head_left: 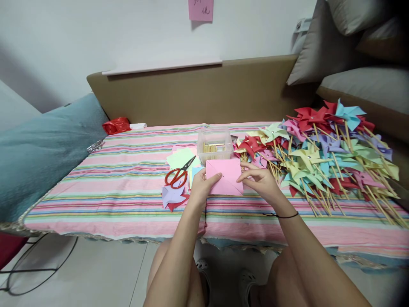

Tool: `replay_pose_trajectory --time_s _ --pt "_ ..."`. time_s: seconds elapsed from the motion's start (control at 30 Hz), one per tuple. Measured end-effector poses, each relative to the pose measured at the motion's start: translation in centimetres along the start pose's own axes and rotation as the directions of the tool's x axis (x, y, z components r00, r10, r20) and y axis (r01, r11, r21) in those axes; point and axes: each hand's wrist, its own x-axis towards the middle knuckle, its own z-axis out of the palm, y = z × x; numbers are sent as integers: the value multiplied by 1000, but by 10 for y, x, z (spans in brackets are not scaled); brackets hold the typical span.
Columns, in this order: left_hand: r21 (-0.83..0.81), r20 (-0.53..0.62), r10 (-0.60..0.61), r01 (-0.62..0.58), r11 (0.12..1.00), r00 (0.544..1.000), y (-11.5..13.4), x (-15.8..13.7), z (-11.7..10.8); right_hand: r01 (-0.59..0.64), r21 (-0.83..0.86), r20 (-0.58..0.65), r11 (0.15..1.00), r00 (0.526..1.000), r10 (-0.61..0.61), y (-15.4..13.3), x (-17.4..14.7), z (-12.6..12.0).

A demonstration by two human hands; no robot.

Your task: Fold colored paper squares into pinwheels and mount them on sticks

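Observation:
A pink paper square with diagonal lines running in from its corners and a small dark dot near its middle is held up in front of me. My left hand grips its left edge, thumb on top. On the right side, my right hand has thumb and fingers at the paper's edge, seemingly pinching it. Just behind the paper stands a clear plastic box with short sticks in it. Red-handled scissors lie left of my left hand on a stack of coloured paper sheets.
Many finished paper pinwheels on sticks are heaped at the right. A purple paper pinwheel head lies below the scissors. A red plastic bag sits at the back left. The striped cloth covers the sofa seat; grey cushions stand at the right.

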Motion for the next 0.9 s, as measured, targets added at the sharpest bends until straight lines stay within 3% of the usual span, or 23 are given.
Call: replay_pose_trajectory --time_s 0.13,0.37,0.7,0.9 --pt "26 17 17 -17 1000 1000 0 1 -2 -15 45 63 999 998 12 -1 0 1" --pt "91 8 12 -12 996 1000 -2 4 -3 -83 102 -24 991 996 86 6 0 -2" --pt "233 4 71 -70 970 998 -6 6 -5 -126 185 -10 975 991 130 -2 1 0" --pt "187 10 72 -73 980 997 -5 5 -5 -152 170 24 974 988 150 -3 0 1"
